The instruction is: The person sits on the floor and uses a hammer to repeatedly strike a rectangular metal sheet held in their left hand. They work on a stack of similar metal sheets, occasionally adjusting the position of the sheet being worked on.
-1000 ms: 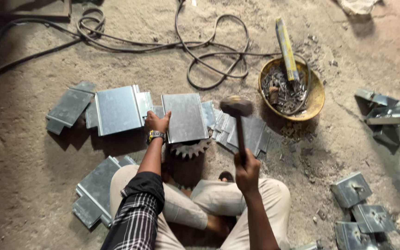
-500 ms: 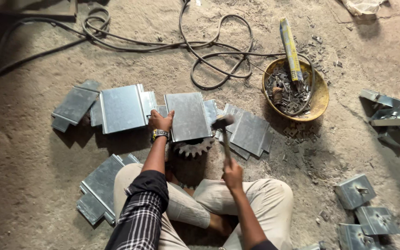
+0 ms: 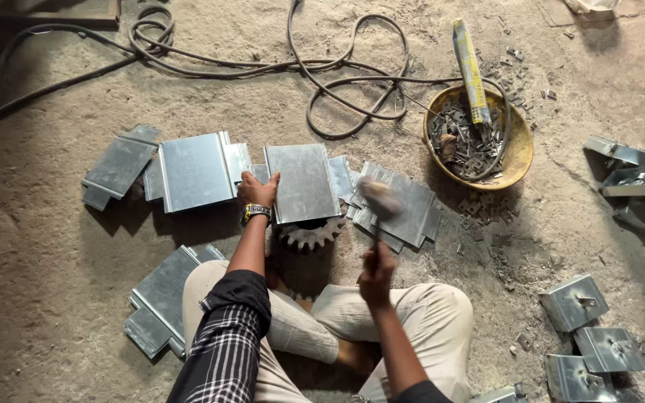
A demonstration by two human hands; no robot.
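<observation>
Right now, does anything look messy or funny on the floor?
Yes. Small metal bits have spilled onto the dirt beside the yellow bowl, and a long yellow packet sticks out of it at a slant. The black cables lie in loose tangled loops.

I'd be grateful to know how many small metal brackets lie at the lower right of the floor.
3, perhaps more: one bracket uppermost, a second below and to its right, a third at the bottom edge. A further piece beside the person's knee is cut off, so I cannot tell.
</observation>
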